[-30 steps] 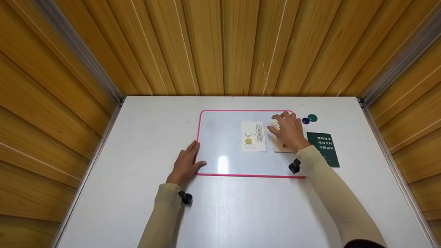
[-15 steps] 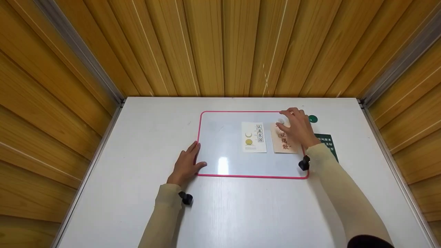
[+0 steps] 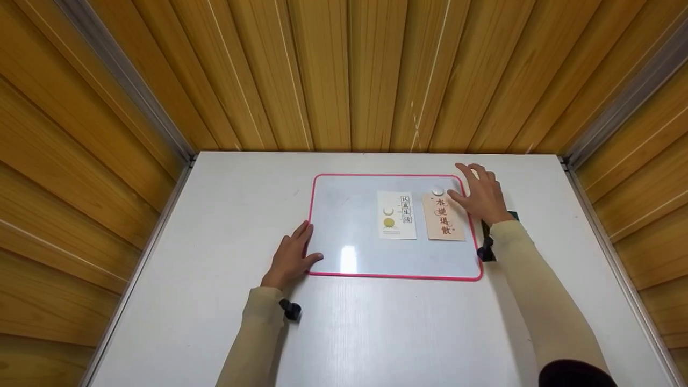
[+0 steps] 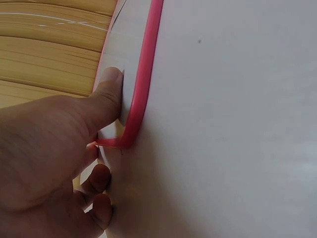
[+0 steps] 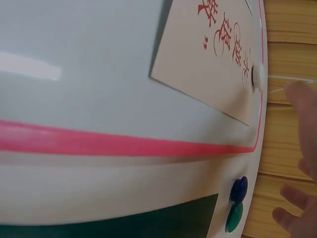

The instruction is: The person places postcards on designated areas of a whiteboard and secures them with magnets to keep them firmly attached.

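A pink-edged whiteboard (image 3: 349,231) lies on the table. Along its lower left edge rests my left hand (image 3: 290,255): the thumb (image 4: 110,89) lies over the board's face, the other fingers outside the edge. Over the board's upper right edge is my right hand (image 3: 482,196), fingers spread and loosely bent, nothing held. Just left of its thumb, a white round magnet (image 3: 438,192) sits at the top of a peach card (image 3: 445,217) with red characters. In the right wrist view that magnet (image 5: 257,78) is at the card's top, apart from the thumb.
A white card (image 3: 396,215) with a yellow circle lies left of the peach card. Right of the board are a blue magnet (image 5: 238,189), a green magnet (image 5: 234,217) and a dark green card (image 5: 148,218), mostly hidden by the right arm in the head view. Wood-patterned walls enclose the table.
My right hand has left the white magnet on the peach card and moved right, over the board's right edge toward the blue and green magnets. The left hand stays put.
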`<state>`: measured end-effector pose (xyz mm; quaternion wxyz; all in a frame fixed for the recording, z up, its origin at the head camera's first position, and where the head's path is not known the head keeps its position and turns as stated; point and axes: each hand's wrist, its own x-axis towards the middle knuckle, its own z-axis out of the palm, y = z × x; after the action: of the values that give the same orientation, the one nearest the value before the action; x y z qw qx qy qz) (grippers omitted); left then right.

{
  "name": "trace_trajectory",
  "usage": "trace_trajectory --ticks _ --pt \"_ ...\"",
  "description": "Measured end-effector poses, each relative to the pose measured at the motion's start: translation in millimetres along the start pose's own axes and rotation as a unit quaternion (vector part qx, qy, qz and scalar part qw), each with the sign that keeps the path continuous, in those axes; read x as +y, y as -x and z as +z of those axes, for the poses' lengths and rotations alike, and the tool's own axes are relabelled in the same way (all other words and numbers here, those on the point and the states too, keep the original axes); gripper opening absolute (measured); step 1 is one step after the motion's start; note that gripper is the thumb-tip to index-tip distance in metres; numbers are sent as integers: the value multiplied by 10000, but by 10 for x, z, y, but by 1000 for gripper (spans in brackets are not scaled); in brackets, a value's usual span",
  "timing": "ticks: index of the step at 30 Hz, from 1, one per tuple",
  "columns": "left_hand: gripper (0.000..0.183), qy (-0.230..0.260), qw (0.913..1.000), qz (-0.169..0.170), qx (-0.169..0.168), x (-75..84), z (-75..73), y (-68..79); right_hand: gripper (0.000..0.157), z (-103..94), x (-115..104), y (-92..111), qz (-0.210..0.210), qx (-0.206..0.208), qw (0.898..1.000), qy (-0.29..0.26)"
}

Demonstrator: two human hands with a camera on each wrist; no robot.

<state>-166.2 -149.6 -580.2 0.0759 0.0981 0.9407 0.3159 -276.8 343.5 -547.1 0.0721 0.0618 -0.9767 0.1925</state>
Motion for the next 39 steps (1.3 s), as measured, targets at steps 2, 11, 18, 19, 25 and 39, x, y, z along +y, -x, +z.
trace_trajectory --ticks 2,11,18,19,25,39 --pt "86 0 10000 -5 4 -7 12 -2 76 0 42 0 25 23 10000 20" --pt "85 -12 10000 60 -15 -28 8 29 81 -11 194 -4 286 -245 9992 97" --pt "85 -106 9999 58 35 -30 19 11 83 -20 323 2 229 -210 9995 108" --pt "85 -94 9999 49 35 -28 22 9 84 -24 339 2 274 -264 9992 132" --pt "85 -69 9999 53 52 -20 30 -6 88 -44 416 0 568 -624 9964 106" --pt "85 -2 10000 -30 10 -3 11 2 90 -56 510 15 853 -935 9915 304"
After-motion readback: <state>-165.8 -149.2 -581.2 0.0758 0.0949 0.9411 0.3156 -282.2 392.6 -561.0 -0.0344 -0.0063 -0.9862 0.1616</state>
